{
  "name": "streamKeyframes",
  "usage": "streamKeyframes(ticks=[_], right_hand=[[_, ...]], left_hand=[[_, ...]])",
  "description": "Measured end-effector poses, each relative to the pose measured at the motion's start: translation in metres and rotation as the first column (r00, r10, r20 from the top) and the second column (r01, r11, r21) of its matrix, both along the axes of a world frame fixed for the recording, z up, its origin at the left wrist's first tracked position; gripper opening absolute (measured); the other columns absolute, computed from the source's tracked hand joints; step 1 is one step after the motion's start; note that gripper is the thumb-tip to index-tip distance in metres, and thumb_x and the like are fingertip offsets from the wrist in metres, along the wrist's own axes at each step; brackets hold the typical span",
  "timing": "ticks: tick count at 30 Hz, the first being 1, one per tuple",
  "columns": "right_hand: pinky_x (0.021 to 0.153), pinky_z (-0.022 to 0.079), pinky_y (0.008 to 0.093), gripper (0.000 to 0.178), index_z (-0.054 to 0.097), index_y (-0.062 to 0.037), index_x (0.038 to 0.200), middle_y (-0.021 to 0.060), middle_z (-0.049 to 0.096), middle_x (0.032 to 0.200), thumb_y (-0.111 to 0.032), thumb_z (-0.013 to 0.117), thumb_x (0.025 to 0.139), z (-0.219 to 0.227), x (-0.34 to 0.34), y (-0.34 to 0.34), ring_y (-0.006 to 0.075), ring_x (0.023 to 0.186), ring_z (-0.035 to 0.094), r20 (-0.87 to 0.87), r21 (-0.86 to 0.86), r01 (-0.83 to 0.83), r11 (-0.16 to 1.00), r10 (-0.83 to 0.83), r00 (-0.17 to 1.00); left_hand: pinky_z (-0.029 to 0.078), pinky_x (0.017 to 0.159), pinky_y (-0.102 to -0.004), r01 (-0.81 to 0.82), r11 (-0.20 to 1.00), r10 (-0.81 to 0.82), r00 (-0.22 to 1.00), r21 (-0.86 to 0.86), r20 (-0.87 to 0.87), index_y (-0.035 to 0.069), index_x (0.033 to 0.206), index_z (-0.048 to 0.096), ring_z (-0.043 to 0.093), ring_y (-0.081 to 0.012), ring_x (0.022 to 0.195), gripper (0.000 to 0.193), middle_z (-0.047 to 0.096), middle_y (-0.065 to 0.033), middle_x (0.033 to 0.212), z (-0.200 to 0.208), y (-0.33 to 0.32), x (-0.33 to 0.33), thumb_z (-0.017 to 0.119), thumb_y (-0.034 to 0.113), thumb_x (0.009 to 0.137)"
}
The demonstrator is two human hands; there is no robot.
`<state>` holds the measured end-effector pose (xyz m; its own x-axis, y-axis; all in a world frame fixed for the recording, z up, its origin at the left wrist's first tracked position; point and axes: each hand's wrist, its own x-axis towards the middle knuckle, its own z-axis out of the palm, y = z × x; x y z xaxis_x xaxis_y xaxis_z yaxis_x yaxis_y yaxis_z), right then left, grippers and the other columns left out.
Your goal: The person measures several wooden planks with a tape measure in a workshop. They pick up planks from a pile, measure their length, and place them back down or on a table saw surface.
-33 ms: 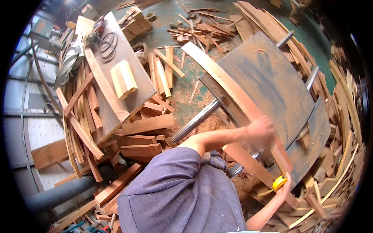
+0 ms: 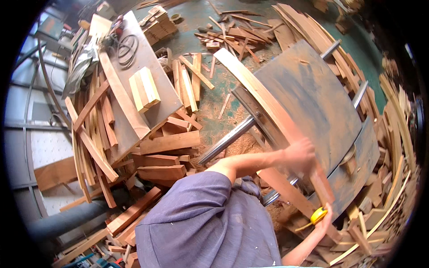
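Note:
A long curved wooden plank lies along the near edge of the metal machine table. Over the plank's nearer half is my left hand, smeared by motion, so its fingers do not read clearly. At the plank's near end my right hand holds a yellow tape measure, close beside the wood. A pale strip of tape trails from its lower side. Below the plank, another reddish board slants past the table's edge.
A bench at left carries wood blocks, a coiled cable and a curved plank. Stacked offcuts stand beside my left shoulder. A metal bar juts from the machine. More timber lines the right side.
The view has shifted slightly. The tape measure has tipped a little in my right hand and sits slightly lower. My left hand stays over the plank.

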<state>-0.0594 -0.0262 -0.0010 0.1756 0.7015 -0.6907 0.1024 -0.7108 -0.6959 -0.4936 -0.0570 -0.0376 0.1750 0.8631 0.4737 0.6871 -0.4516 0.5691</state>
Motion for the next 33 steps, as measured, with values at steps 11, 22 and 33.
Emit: streamKeyframes(ticks=[11, 22, 33], right_hand=[[0.043, 0.053, 0.0371, 0.041, 0.064, -0.0026, 0.104, 0.0112, 0.072, 0.085, -0.041, 0.064, 0.093, 0.047, -0.031, -0.156, 0.0224, 0.049, 0.062, -0.033, -0.088, -0.076, 0.993, 0.073, 0.997], [0.071, 0.057, 0.0338, 0.049, 0.055, -0.0008, 0.136, 0.0151, 0.069, 0.109, -0.018, 0.067, 0.092, 0.057, -0.07, -0.232, 0.0232, 0.086, 0.069, -0.057, 0.13, -0.208, 0.969, 0.217, 0.975], [0.093, 0.049, 0.0334, 0.047, 0.056, 0.0027, 0.133, 0.0085, 0.066, 0.12, -0.014, 0.069, 0.091, 0.014, -0.234, -0.213, 0.0195, 0.107, 0.063, -0.193, 0.147, -0.528, 0.836, 0.548, 0.814]], left_hand=[[0.039, 0.104, -0.0511, -0.511, 0.844, 0.535, 0.78, -0.161, 0.325, 0.003, 0.114, 0.059, 0.049, -0.0383, 0.12, 0.059, 0.052, -0.0186, 0.128, 0.021, -0.131, -0.061, 0.079, 0.048, 0.082], [0.054, 0.094, -0.0373, 0.319, 0.835, 0.551, -0.486, -0.449, 0.679, 0.006, 0.129, 0.059, 0.066, -0.0201, 0.108, 0.057, 0.068, -0.0069, 0.118, 0.0, -0.119, -0.074, 0.081, 0.04, 0.088], [0.06, 0.086, -0.0404, -0.23, 0.704, 0.545, -0.431, -0.672, 0.719, -0.006, 0.128, 0.057, 0.07, -0.027, 0.099, 0.061, 0.069, -0.0169, 0.114, -0.021, -0.228, -0.225, 0.079, 0.036, 0.09]])
